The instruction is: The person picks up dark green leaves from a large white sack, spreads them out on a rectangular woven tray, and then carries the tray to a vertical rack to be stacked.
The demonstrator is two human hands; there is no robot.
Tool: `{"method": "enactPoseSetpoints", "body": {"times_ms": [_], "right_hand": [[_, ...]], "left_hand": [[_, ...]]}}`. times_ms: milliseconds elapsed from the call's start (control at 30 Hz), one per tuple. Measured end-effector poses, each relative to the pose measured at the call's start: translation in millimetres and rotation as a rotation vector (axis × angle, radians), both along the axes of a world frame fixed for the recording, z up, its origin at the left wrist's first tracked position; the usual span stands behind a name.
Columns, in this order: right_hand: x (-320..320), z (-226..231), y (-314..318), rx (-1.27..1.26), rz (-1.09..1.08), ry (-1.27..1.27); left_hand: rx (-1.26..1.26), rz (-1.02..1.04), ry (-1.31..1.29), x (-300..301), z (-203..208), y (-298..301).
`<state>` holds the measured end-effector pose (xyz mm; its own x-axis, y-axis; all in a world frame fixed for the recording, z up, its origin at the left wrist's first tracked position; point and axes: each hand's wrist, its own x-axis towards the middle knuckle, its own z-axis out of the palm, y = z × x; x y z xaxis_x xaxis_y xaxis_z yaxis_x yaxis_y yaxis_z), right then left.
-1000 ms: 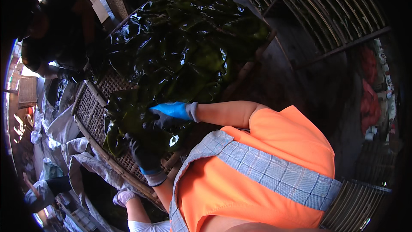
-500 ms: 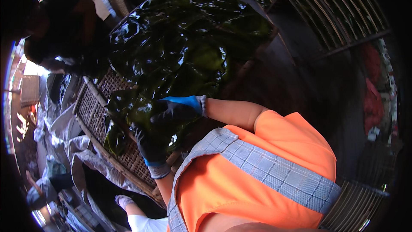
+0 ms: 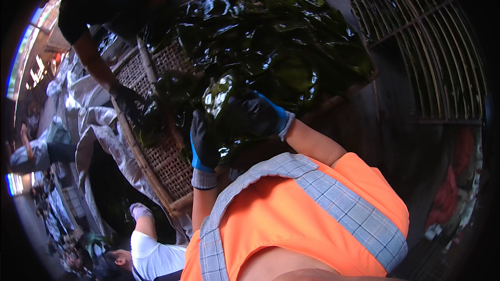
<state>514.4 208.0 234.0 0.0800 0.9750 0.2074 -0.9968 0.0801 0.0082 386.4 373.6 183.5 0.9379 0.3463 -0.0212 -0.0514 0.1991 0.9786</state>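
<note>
The woven tray [image 3: 165, 159] bears heaped, glossy dark-green sheets [image 3: 291, 49], one bright fold [image 3: 216, 93] between my left hand [image 3: 204, 143] and right hand [image 3: 258, 115]. Both seem to touch it, though how far either is closed I can't tell; slick as it looks, it probably wants flat palms, not pinching.

No legible lettering, numbers or signs, the dim edges perhaps too murky.

the left hand [image 3: 204, 145] now points to twelve o'clock, not eleven; the right hand [image 3: 255, 114] to ten, not nine. at nine o'clock a co-worker's gloved hand [image 3: 130, 103] has stretched over the edge of the woven rack [image 3: 166, 162]; at seven, a white-shirted person's head [image 3: 110, 263] has appeared.
</note>
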Motion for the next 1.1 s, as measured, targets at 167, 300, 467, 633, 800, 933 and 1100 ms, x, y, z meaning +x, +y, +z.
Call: {"method": "enactPoseSetpoints", "body": {"times_ms": [167,300,467,633,800,933,1100], "right_hand": [[-8.8,13.7,1.6,-0.526,-0.444,-0.641],[-15.0,3.0,15.1,-0.627,-0.45,-0.698],[21.0,-41.5,-8.1,-0.567,-0.562,-0.683],[60.9,-50.9,-44.4,-0.769,-0.727,-0.737],[91.5,-26.6,-45.2,-0.188,-0.459,-0.394],[109.7,-43.5,-49.3,-0.4,-0.674,-0.52],[119.3,-20.9,-30.0,-0.574,-0.842,-1.026]], "left_hand": [[-0.278,-0.105,0.029,-6.6,4.7,-13.6],[-0.505,0.205,0.106,-9.4,7.1,-26.1],[-0.386,0.337,0.151,-8.5,3.0,-13.0],[-0.487,0.456,-0.018,-1.7,-33.7,37.7],[0.749,0.509,0.149,56.2,-64.8,101.0],[1.145,0.787,0.572,87.3,-36.0,105.9],[0.771,0.377,0.266,73.6,-63.0,75.3]]}}
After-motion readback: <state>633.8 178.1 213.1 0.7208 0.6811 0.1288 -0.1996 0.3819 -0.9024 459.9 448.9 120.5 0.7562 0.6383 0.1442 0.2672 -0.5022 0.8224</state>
